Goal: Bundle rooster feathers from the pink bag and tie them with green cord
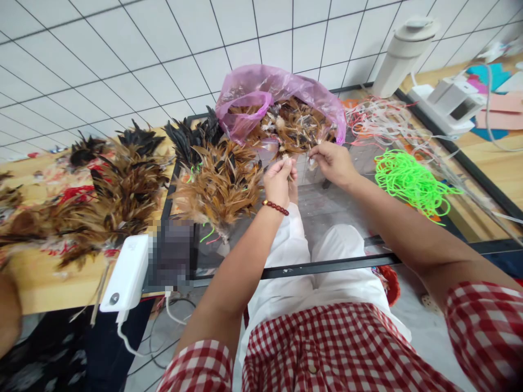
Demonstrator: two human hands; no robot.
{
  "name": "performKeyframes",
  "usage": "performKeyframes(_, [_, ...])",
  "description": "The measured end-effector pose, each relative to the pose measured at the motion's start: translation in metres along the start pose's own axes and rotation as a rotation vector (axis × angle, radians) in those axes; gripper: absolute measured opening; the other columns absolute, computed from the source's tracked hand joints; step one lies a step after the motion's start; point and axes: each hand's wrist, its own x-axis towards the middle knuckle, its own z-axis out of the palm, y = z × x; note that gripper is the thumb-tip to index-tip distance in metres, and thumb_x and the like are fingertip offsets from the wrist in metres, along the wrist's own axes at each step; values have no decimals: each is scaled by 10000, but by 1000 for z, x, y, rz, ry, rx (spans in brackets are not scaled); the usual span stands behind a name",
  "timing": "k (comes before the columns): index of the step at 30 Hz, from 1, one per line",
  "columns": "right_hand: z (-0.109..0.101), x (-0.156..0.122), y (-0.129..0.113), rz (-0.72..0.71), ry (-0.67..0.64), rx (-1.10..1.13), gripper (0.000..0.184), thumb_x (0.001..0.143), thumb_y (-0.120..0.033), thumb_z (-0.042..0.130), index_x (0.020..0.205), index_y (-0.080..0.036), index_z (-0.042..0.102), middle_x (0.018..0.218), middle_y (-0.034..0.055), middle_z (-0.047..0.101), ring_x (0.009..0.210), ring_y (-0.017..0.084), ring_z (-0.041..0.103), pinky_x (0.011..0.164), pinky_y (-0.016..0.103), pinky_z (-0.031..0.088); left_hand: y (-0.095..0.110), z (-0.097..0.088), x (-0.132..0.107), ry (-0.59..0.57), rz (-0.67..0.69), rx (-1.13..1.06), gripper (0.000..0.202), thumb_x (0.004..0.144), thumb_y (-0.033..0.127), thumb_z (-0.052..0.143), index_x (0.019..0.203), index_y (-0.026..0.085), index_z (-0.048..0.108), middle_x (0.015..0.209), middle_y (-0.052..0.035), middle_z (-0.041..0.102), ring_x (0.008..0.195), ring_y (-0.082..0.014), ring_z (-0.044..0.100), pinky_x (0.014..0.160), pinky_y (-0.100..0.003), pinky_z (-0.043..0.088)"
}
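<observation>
My left hand [280, 179], with a beaded bracelet on its wrist, is closed in a pinch on a small feather bunch [285, 157] whose pale quill ends show above the thumb. To its right, my right hand [333, 162] also pinches, at the front edge of the pink plastic bag [281, 79]. A small whitish bit shows at its fingertips, too small to name. Loose brown feathers [302, 128] fill the open bag just beyond both hands. Close on the left lies a large pile of brown and black feathers [223, 179].
Bright green cord [412, 182] and clear-and-red tubing or cord [379, 122] lie on the right. A white bottle [402, 57] stands by the tiled wall. More feathers [126, 185], a white power bank [126, 272] and a pixelated dark device [171, 253] lie left. Part of another person's arm [8, 305] shows at far left.
</observation>
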Motion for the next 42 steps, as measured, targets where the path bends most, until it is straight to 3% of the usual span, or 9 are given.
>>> performKeyframes(2, [-5, -2, -6, 46, 134, 129, 211, 909, -234, 547, 917, -232, 757, 921, 66, 753, 878, 240, 673, 849, 390, 511, 1, 1, 0, 7, -18, 4, 169, 841, 245, 759, 730, 150, 675, 561, 50, 584, 507, -33, 522, 571, -178, 431])
performKeyframes(4, [-9, -5, -17, 37, 178, 201, 210, 939, -299, 548, 927, -253, 752, 939, 59, 759, 886, 239, 684, 862, 397, 523, 2, 2, -2, 12, -38, 9, 162, 840, 245, 763, 738, 150, 680, 585, 43, 606, 531, -40, 550, 610, -187, 463])
performKeyframes(10, [-6, -12, -47, -229, 34, 165, 259, 975, -356, 509, 924, -266, 747, 965, 67, 779, 950, 243, 707, 908, 429, 511, 3, 2, -2, -19, -22, -47, 99, 801, 157, 782, 726, 142, 719, 696, 18, 692, 680, -65, 630, 761, -218, 505])
performKeyframes(16, [-2, -14, -41, -344, -24, 25, 341, 1014, -326, 414, 962, -259, 744, 973, 78, 778, 968, 226, 690, 871, 412, 477, 2, 1, -1, -48, -22, -69, 63, 780, 149, 799, 742, 140, 750, 775, -4, 736, 776, -88, 664, 852, -250, 518])
performKeyframes(22, [-2, -14, -41, -370, -92, -55, 357, 1028, -358, 400, 988, -263, 742, 1004, 83, 765, 954, 230, 653, 855, 418, 442, -5, -1, 2, -69, 36, -38, 96, 774, 139, 799, 710, 155, 730, 733, 26, 714, 722, -61, 636, 803, -213, 515])
performKeyframes(29, [-5, -14, -43, -402, -75, -168, 302, 1002, -251, 408, 991, -228, 709, 920, 91, 719, 890, 234, 595, 797, 395, 394, -7, -2, 4, -86, 18, -11, 80, 737, 191, 842, 741, 162, 767, 796, 2, 754, 764, -79, 663, 795, -225, 531])
performKeyframes(33, [-9, -13, -45, -425, -123, -249, 233, 973, -215, 469, 979, -222, 702, 889, 84, 687, 851, 231, 541, 760, 388, 347, -1, -1, 0, -55, -56, 43, 115, 724, 221, 852, 759, 153, 767, 731, 15, 730, 634, -68, 617, 657, -217, 530])
performKeyframes(38, [-10, -12, -42, -447, -109, -303, 221, 965, -244, 493, 986, -227, 712, 1021, 101, 687, 932, 249, 537, 774, 404, 343, 4, 1, -4, -88, -92, 77, 131, 750, 240, 836, 765, 147, 746, 645, 33, 677, 534, -64, 582, 546, -212, 511])
performKeyframes(42, [-12, -13, -44, -446, -107, -209, 221, 961, -287, 507, 1041, -245, 709, 1103, 97, 710, 1022, 267, 583, 837, 433, 384, 3, 2, -4, -69, -61, 85, 149, 784, 246, 816, 735, 150, 714, 587, 49, 628, 504, -53, 544, 531, -197, 476])
